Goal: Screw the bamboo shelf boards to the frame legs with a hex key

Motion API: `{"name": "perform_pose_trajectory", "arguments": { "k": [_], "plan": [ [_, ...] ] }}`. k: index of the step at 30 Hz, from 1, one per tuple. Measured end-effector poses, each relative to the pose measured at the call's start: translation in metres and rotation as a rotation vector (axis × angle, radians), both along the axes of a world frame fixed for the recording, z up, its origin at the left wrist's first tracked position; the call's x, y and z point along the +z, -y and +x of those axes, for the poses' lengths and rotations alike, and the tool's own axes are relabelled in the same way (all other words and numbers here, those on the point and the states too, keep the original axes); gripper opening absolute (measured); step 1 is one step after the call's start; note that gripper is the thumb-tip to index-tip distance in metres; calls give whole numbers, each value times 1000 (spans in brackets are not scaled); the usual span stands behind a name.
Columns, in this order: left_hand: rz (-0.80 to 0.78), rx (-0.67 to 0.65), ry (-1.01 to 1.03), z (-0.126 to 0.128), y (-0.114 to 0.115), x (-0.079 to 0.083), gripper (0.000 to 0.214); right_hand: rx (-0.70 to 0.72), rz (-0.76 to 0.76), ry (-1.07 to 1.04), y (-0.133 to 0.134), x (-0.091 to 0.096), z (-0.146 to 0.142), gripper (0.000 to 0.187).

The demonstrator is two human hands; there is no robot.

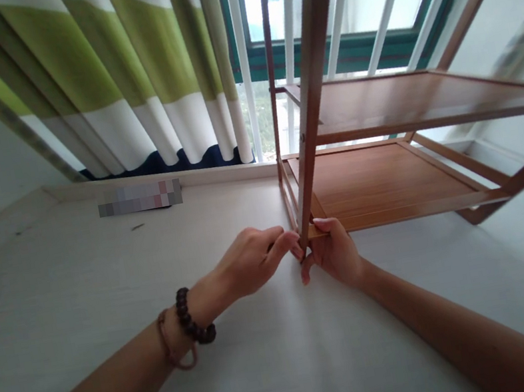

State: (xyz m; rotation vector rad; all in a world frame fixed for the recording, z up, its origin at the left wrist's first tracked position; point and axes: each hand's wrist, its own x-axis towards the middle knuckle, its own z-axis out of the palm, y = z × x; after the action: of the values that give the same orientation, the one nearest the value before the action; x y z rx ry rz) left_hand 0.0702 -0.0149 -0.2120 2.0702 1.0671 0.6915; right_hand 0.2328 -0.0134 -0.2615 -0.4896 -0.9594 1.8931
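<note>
A brown wooden shelf rack (307, 90) with several tiers stands at the right, its front post slanting down to the middle. My right hand (337, 251) grips the corner of the bottom shelf (385, 177) beside the foot of that post, thumb on top and fingers curled beneath. My left hand (257, 257) is closed right at the left side of the post's lower end, thumb pressed toward the bent fingers. Whatever it pinches, if anything, is hidden by the fingers. Dark beads and a thin cord circle the left wrist.
Behind the rack is a barred window (361, 9). A green and white curtain (151, 60) hangs at the left. Along the back edge of the pale floor (109, 304) lies a flat package (141, 198), blurred out, with a small dark stick-like piece (138, 227) near it.
</note>
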Motion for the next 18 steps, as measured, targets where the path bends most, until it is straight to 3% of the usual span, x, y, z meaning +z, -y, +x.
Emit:
{"name": "perform_pose_trajectory", "arguments": {
  "k": [3, 5, 6, 8, 10, 12, 15, 18],
  "plan": [
    [-428, 104, 361, 14, 14, -5, 45, 10, -6, -10, 0, 1, 0, 21],
    [-559, 153, 440, 18, 19, -7, 41, 18, -16, -17, 1, 1, 0, 20],
    [-522, 168, 412, 18, 19, -9, 39, 21, -21, -21, 1, 1, 0, 20],
    [-275, 168, 256, 12, 14, -10, 38, 24, -32, -33, 1, 1, 0, 19],
    [56, 86, 31, 2, 2, -12, 33, 25, -45, -45, 1, 1, 0, 19],
    [272, -38, -130, -7, -14, -13, 27, 17, -56, -56, 2, 2, -1, 19],
    [392, -168, -212, -15, -32, -17, 23, -10, -63, -61, 4, 3, -2, 18],
    [389, -147, -132, -13, -28, -23, 23, -1, -71, -53, 4, 4, -2, 18]
  ]
}}
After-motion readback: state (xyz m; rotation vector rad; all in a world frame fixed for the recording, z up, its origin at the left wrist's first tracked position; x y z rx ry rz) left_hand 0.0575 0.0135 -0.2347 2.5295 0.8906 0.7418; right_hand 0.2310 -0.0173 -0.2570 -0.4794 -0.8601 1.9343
